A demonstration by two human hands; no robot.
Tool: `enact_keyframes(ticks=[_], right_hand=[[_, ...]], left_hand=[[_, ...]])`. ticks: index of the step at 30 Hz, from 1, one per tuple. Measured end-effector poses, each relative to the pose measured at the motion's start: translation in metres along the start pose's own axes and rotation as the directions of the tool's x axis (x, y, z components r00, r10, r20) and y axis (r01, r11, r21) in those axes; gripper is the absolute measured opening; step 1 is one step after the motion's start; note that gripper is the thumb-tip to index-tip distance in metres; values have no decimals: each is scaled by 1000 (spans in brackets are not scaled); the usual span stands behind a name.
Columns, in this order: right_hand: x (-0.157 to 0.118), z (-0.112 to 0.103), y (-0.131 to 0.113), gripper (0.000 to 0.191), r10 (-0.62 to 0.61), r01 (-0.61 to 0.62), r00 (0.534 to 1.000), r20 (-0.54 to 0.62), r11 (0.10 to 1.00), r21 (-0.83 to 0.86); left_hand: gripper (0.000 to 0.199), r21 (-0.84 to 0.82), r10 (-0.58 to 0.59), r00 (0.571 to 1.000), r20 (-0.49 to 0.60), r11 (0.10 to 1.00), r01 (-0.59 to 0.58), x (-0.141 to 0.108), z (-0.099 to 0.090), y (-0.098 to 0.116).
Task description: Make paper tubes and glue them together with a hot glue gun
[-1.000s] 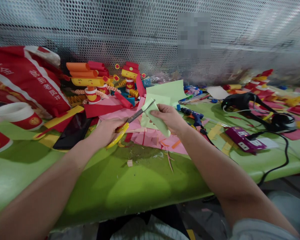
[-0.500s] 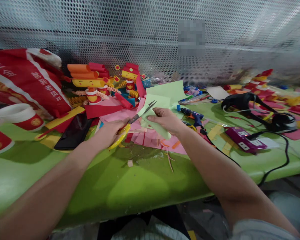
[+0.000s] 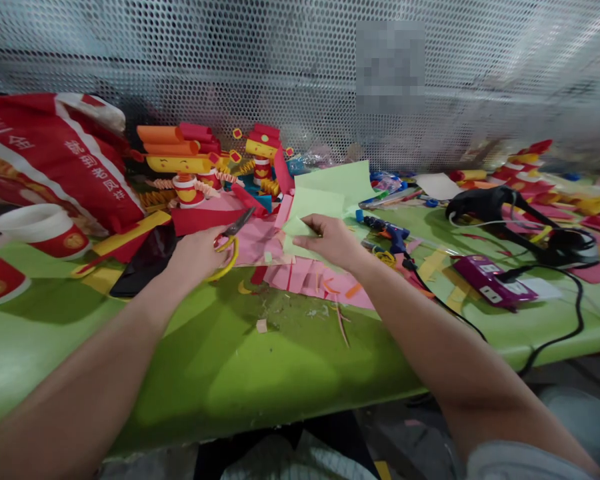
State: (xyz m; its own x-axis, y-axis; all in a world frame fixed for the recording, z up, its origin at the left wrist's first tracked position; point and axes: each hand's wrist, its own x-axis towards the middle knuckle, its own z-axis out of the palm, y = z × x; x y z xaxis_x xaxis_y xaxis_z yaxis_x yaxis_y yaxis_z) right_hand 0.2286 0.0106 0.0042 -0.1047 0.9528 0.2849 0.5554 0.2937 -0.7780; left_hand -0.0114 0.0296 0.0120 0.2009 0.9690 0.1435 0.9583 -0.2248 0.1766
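My left hand [image 3: 197,257] is closed on a pair of scissors [image 3: 233,237] with yellow handles; the dark blades are together and point up and to the right. My right hand [image 3: 333,240] pinches a small piece of pale green paper [image 3: 300,230] between thumb and fingers. Behind it lies a larger pale green sheet [image 3: 350,180], propped over the clutter. Pink paper [image 3: 255,240] and pink strips [image 3: 305,277] lie beneath and between my hands. A gap separates the scissors from the green piece.
Paper figures [image 3: 177,167] stand at the back, beside a red bag [image 3: 65,160]. Paper cups [image 3: 45,230] and a black phone [image 3: 143,263] are on the left. To the right are a blue glue gun [image 3: 393,233], a purple power strip [image 3: 495,280] with its cord, and a black strapped item [image 3: 485,207].
The scissors have moved left, away from the green paper, and their blades have closed. My right hand stays nearly in place, and the green piece in it has turned.
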Motion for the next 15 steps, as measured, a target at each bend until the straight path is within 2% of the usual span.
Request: enact_keyframes(ticks=[2, 5, 7, 9, 12, 15], right_hand=[[-3, 3, -3, 27, -36, 37, 999, 33, 998, -59], [-8, 7, -10, 28, -78, 91, 993, 90, 984, -156], [-12, 10, -13, 29, -134, 158, 984, 120, 962, -222], [-16, 15, -15, 31, -192, 228, 970, 148, 931, -285], [-22, 22, -16, 29, -235, 284, 956, 174, 885, -369], [-25, 27, -16, 28, -252, 309, 950, 186, 852, -422]], left_hand=[[44, -3, 23, 1000, -9, 1000, -23, -2, 0, 0], [34, -86, 133, 976, -172, 985, -149, -8, 0, 8], [30, -235, 184, 959, -215, 944, -233, -13, 0, 17], [29, -392, 239, 948, -209, 868, -305, -18, 1, 25], [31, -550, 253, 953, -168, 778, -304, -23, 5, 32], [31, -640, 202, 964, -176, 721, -268, -26, 9, 33]])
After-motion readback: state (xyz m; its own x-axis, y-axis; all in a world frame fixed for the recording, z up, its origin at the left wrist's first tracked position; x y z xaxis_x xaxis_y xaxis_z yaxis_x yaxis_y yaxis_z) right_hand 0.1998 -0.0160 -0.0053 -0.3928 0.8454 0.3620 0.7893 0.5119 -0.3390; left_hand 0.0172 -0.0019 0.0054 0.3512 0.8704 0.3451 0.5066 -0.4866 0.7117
